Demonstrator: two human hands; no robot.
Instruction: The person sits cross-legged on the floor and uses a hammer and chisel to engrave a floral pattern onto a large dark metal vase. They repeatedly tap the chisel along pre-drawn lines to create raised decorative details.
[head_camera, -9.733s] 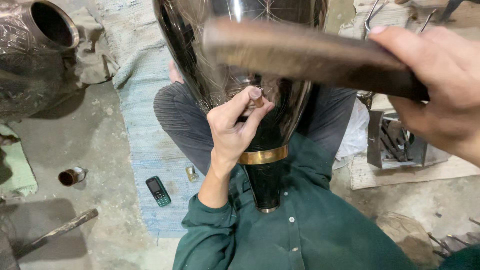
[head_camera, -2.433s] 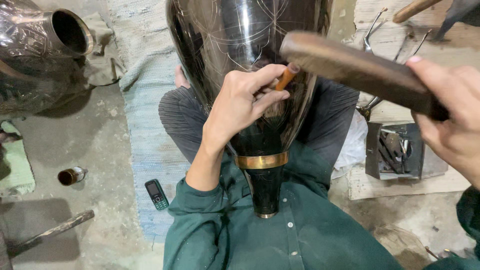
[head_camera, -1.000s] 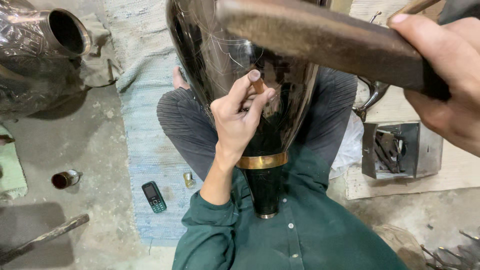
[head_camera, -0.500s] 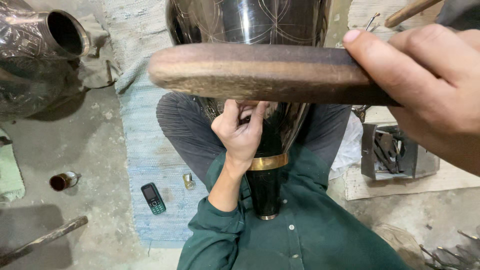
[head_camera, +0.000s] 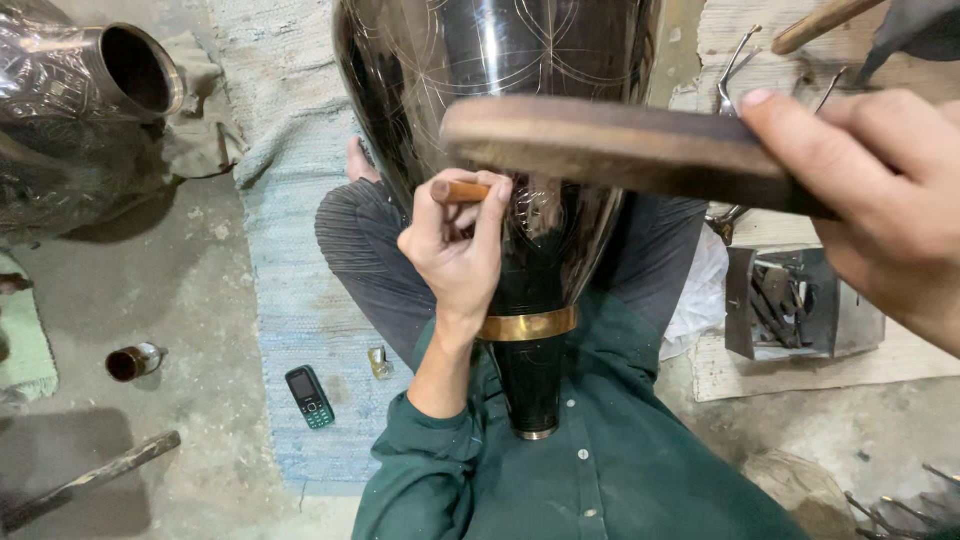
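Hands: left (head_camera: 455, 250) chisel (head_camera: 458, 190) | right (head_camera: 880, 200) mallet (head_camera: 620, 150) | tray (head_camera: 800, 310): tools, perhaps

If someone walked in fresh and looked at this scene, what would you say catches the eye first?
The big glossy black vase with fine engraved lines fills the middle, its gold band low down above the lap. The left hand presses a small wooden-handled tool against it, while the right hand holds a wooden mallet just above. A small phone lies on the blue mat at left.

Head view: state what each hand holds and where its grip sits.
Left hand pinches a small wooden-handled tool near its butt end, against the black vase. Right hand grips the wooden mallet by its handle end.
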